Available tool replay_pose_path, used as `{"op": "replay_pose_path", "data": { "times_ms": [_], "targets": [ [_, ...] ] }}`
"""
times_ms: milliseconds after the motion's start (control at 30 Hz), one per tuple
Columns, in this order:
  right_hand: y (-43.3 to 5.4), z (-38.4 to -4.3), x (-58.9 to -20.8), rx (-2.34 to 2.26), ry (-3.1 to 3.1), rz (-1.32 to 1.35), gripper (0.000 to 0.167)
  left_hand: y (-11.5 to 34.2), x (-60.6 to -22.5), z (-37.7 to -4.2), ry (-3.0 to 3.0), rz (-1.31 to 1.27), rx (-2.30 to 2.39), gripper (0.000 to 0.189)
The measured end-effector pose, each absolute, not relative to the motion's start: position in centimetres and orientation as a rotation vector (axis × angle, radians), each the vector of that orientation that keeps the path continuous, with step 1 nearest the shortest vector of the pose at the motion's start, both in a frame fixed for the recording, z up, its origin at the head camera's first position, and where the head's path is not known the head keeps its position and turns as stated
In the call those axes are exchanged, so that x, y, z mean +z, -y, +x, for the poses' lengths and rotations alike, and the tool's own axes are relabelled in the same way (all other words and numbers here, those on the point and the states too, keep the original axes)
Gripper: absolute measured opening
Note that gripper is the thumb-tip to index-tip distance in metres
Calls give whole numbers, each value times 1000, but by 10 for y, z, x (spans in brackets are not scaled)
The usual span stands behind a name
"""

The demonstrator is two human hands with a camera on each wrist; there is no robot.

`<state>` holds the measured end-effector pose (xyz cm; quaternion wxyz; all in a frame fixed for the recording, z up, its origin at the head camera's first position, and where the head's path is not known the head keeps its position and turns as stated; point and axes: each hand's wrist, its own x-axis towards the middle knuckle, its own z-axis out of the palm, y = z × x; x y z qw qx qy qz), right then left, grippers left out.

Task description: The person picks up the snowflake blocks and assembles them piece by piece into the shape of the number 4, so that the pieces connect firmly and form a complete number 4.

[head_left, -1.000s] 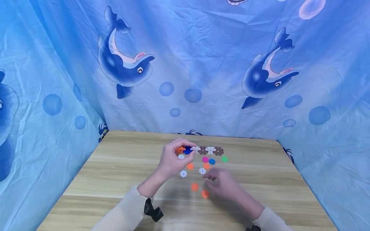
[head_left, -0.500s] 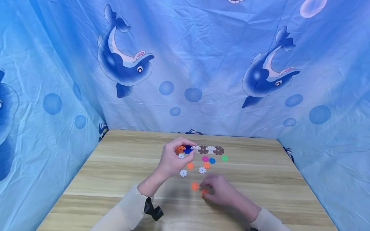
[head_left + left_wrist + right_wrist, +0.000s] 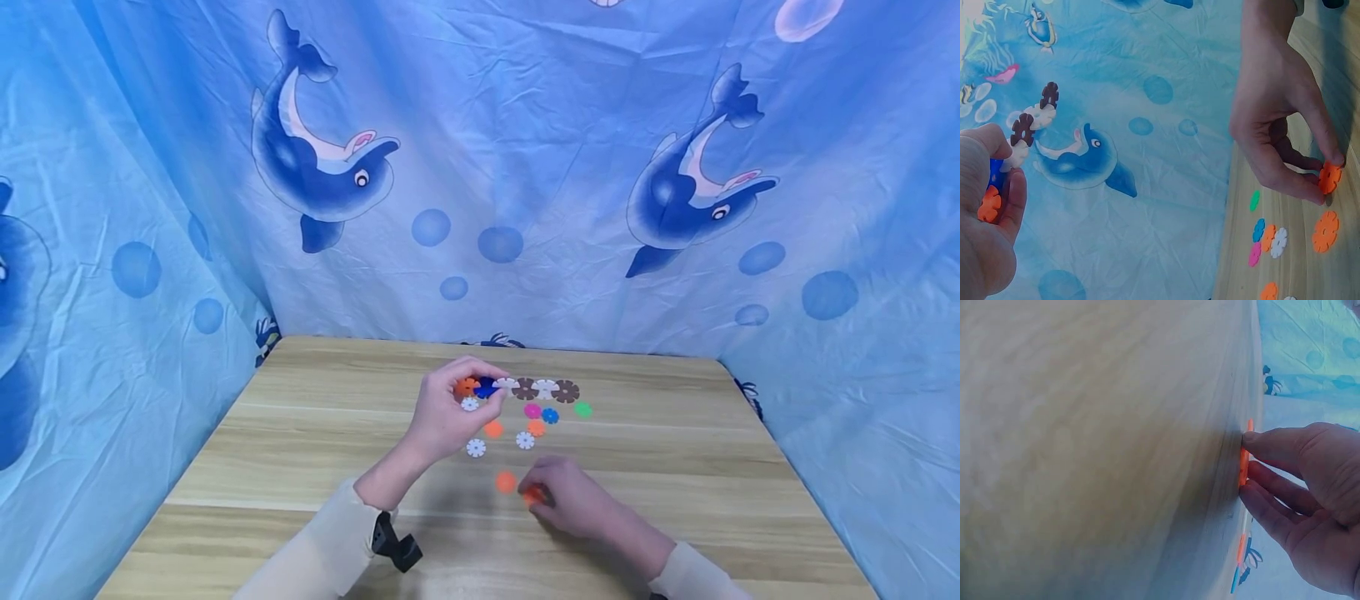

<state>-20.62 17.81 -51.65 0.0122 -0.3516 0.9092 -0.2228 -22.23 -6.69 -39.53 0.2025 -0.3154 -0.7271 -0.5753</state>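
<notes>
My left hand (image 3: 453,412) pinches a chain of notched plastic snowflake discs (image 3: 527,389) raised above the table. From left to right the chain runs orange, dark blue, white, brown, white, brown; fingertips cover part of the white disc. Down at the tabletop, my right hand (image 3: 576,498) pinches a loose orange snowflake disc (image 3: 1330,179) between thumb and fingers, partly hidden by them in the head view. Just left of that hand lies a second orange disc (image 3: 506,482), flat on the wood.
Farther back on the wooden table (image 3: 300,450) lie loose discs: a pink one (image 3: 532,411), a blue one (image 3: 551,416), a green one (image 3: 583,410), plus several white and orange ones. A blue dolphin-print curtain (image 3: 480,167) encloses the table's back and sides.
The right hand has moved down toward the near side of the table, from beside a white disc to the orange disc, and has pinched it. The left hand stays put with the chain.
</notes>
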Motion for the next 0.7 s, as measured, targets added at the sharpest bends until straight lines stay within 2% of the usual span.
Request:
{"op": "replay_pose_path", "data": {
  "times_ms": [467, 600, 700],
  "targets": [
    [-199, -208, -508, -923, -2689, -837, 15, 70, -394, -221, 2053, -844, -1615, 18],
    [-206, -210, -495, -1002, -2703, -743, 9, 71, -393, -220, 2054, -845, -1613, 18],
    [-211, -212, -479, -1093, -2774, -748, 10, 72, -393, -219, 2054, -842, -1608, 18]
  ]
}}
